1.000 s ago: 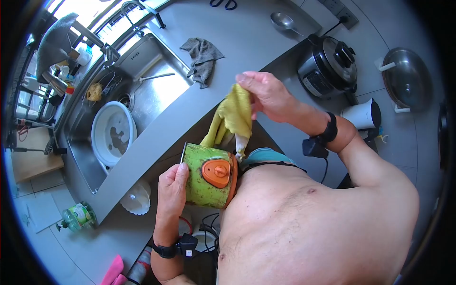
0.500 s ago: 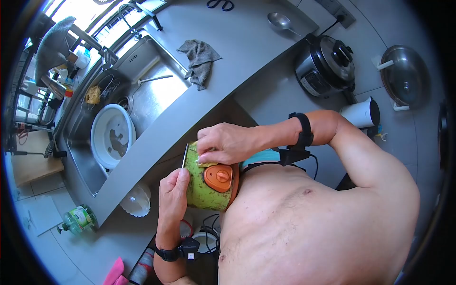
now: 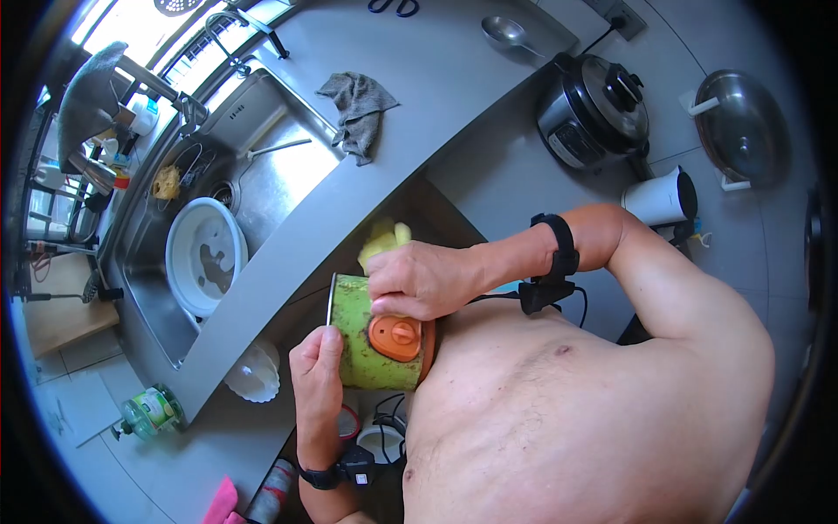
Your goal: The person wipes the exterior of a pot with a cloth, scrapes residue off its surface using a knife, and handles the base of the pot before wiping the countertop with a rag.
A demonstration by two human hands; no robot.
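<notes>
A green electric pot (image 3: 367,349) with an orange control panel and knob (image 3: 397,337) lies on its side against my torso, its metal rim facing left. Dark grime speckles its green wall. My left hand (image 3: 318,356) grips the rim at the lower left, thumb on the outside and the other fingers partly hidden. Closed round a yellow cloth (image 3: 381,243), my right hand (image 3: 419,278) is at the pot's upper side; the cloth sticks out beyond the knuckles. The inside of the pot is out of sight.
A steel sink (image 3: 292,157) holds a white basin (image 3: 179,262). A grey rag (image 3: 358,113) and a ladle (image 3: 504,31) lie on the counter (image 3: 419,79). A pressure cooker (image 3: 594,109) stands right. Lower left are a green bottle (image 3: 150,410) and a white bowl (image 3: 253,374).
My right hand has turned and shifted on the pot, and the yellow cloth now pokes out past its upper side. My left hand keeps its hold on the rim. The view has shifted slightly.
</notes>
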